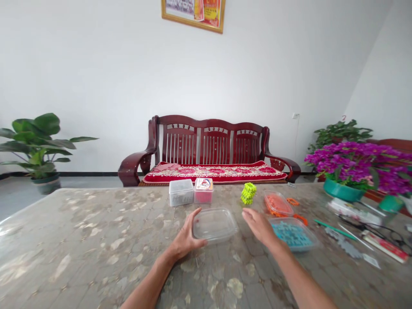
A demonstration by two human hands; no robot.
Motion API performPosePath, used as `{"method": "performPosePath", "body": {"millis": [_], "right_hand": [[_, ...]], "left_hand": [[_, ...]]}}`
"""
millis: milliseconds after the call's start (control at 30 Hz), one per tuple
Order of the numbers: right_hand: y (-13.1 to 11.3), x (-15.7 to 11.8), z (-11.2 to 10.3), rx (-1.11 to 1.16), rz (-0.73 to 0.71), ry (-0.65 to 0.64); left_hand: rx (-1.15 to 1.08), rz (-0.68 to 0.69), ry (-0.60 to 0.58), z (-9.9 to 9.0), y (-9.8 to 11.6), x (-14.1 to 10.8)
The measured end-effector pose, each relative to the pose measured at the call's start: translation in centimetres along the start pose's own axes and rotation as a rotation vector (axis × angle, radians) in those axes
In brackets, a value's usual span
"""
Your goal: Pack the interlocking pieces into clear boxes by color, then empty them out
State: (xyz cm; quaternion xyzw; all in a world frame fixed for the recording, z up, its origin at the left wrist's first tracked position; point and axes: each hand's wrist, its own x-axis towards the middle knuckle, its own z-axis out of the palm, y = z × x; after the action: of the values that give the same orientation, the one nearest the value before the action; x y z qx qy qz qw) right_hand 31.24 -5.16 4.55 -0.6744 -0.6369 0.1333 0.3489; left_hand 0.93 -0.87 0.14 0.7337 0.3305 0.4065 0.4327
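My left hand grips the left side of a clear plastic container, thumb at its near corner and fingers along the far edge. The container looks empty and rests on the table. Off its right side, apart from it, my right hand is held with fingers stretched out and nothing in them. Just beyond those fingers stands a yellow-green built piece of small interlocking parts. Beside my right wrist sits a clear box of blue pieces, with a box of orange pieces behind it.
Two small lidded boxes, one greyish and one pink, stand behind the container. At right lie a green stick, grey linked pieces, glasses and purple flowers in a teal pot. A wooden bench stands beyond the table.
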Motion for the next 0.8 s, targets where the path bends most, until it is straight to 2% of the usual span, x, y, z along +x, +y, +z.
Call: {"method": "performPosePath", "body": {"millis": [100, 200, 500, 700, 800], "right_hand": [[-1.9, 0.7, 3.6, 0.480, 0.149, -0.051], [-3.0, 1.2, 5.9, 0.725, 0.262, -0.179], [-2.4, 1.7, 7.2, 0.910, 0.192, -0.140], [-2.5, 1.9, 7.6, 0.983, 0.041, -0.100], [-2.7, 1.6, 7.7, 1.024, 0.075, -0.045]], "left_hand": [[-0.015, -0.015, -0.002, 0.0, 0.3, -0.2], [-0.024, -0.015, -0.008, 0.0, 0.3, -0.2], [-0.008, -0.006, 0.026, 0.0, 0.1, 0.0], [-0.085, 0.026, 0.029, 0.3, 0.1, -0.1], [-0.175, 0.069, 0.015, 0.7, 0.5, -0.1]]}}
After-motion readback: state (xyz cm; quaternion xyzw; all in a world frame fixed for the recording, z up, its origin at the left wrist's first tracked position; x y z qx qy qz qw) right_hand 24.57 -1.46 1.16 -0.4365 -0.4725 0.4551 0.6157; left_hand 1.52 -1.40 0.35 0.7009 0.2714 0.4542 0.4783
